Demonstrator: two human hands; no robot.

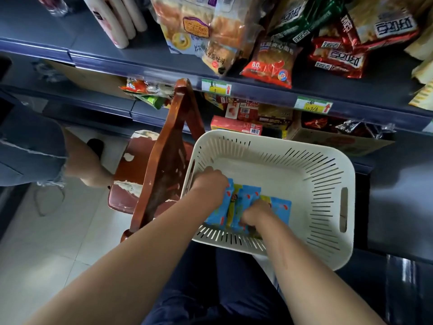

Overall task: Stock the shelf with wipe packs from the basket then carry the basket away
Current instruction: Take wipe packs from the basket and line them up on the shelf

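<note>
A white slotted plastic basket [328, 174] sits in front of the dark shelf unit [164, 66], low in the head view. Several blue and yellow wipe packs [248, 198] lie bunched in its near left corner. My left hand [210, 184] is inside the basket with its fingers closed over the leftmost packs. My right hand [256, 213] is curled on the packs at the middle of the bunch, and one flat blue pack [282, 208] shows just to its right. The hands hide parts of the packs.
A worn red wooden chair [161, 165] stands against the basket's left side. Another person's leg in denim shorts [77, 160] is at the left. Snack bags [269, 62] and boxes [236, 124] fill the shelves above and behind the basket. Pale floor tiles lie lower left.
</note>
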